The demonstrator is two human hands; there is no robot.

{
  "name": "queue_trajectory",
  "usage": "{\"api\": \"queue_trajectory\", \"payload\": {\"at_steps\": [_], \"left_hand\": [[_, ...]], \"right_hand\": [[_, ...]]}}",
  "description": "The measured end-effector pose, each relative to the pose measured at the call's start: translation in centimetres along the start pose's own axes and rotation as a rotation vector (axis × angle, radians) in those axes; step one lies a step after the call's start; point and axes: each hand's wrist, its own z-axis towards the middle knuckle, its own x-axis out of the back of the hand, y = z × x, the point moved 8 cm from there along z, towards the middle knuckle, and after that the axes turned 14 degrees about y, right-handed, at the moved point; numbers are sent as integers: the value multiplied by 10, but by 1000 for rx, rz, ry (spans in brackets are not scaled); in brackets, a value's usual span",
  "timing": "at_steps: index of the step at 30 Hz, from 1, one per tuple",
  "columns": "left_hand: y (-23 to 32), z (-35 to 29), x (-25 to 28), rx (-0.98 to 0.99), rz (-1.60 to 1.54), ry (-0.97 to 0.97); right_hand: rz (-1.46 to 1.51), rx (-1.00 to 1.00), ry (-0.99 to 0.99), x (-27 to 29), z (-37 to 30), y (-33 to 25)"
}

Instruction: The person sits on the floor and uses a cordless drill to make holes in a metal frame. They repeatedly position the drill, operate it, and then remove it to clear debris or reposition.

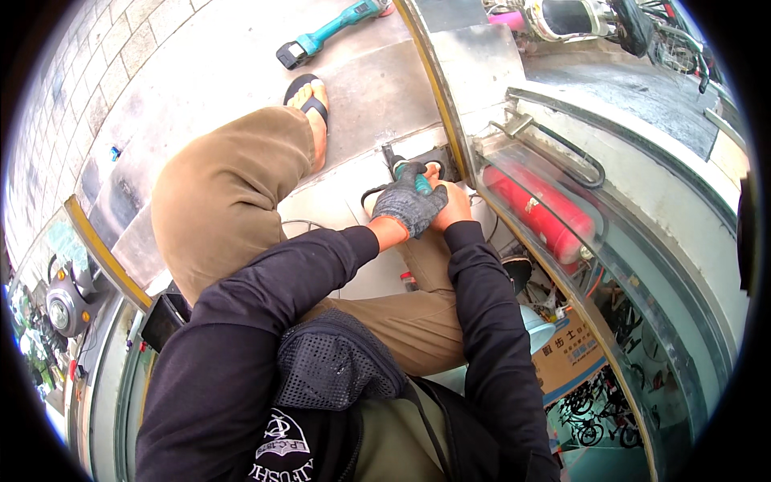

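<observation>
My left hand [408,201], in a dark grey work glove with an orange cuff, is wrapped round a teal handheld power tool [422,184]. Bare and closed, my right hand [452,206] presses against the glove from the right and grips the rear of the same tool; its fingers are partly hidden. A dark metal end [390,156] points away from me, near the doorway floor by the yellow-edged frame. The glove covers most of the tool, so its exact kind does not show. My sandalled right foot is just beyond the hands.
Another teal cordless tool [333,34] with a black battery lies on the step ahead. A red fire extinguisher [540,210] lies behind glass at right, above a cardboard box [572,353]. A yellow-edged door frame [440,80] stands close beyond my hands. Scooters are parked outside.
</observation>
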Motion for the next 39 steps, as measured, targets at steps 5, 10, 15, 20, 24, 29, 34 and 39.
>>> {"api": "queue_trajectory", "payload": {"at_steps": [5, 10, 15, 20, 24, 29, 34, 39], "left_hand": [[6, -2, 6, -10, -15, 10], [12, -6, 13, -9, -68, -24], [9, -4, 11, -23, -42, 2], [4, 1, 6, -12, 16, 24], [6, 1, 7, -29, 33, 10], [4, 4, 3, -17, 32, 24], [2, 0, 4, 16, -17, 4], [3, 3, 0, -11, -35, 22]], "right_hand": [[-23, -14, -15, 3, 1, -2], [-13, -17, -17, 5, 2, -6], [-21, -22, -19, 2, 3, -3], [-31, 10, -27, 3, 3, -5], [-66, 16, -63, 10, 5, -15], [-52, 24, -28, 5, 5, -7], [-57, 12, -46, 12, 5, -14], [-46, -34, -55, 13, 5, -8]]}}
